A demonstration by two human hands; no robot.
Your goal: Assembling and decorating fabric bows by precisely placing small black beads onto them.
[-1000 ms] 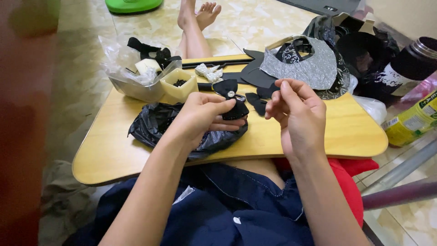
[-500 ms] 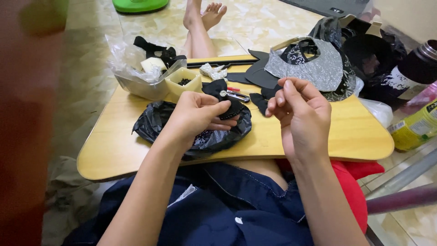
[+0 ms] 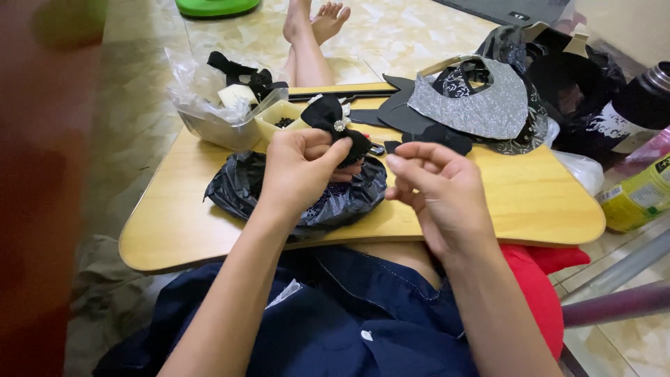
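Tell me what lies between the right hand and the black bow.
Nothing visible. The left hand holds the bow over the black bag; the right hand is beside it with open air between them.

One black bow (image 3: 335, 122) with a single pale bead sits in the left hand's (image 3: 300, 171) pinch, and one black plastic bag (image 3: 237, 188) lies just under that grip. Beyond the grip are one small yellow tray (image 3: 276, 115), one clear plastic bag (image 3: 202, 105) and one grey glittery cut piece (image 3: 481, 105). Well to the right of the right hand (image 3: 436, 192) stand one dark bottle (image 3: 628, 108) and one yellow-green can (image 3: 638, 199).
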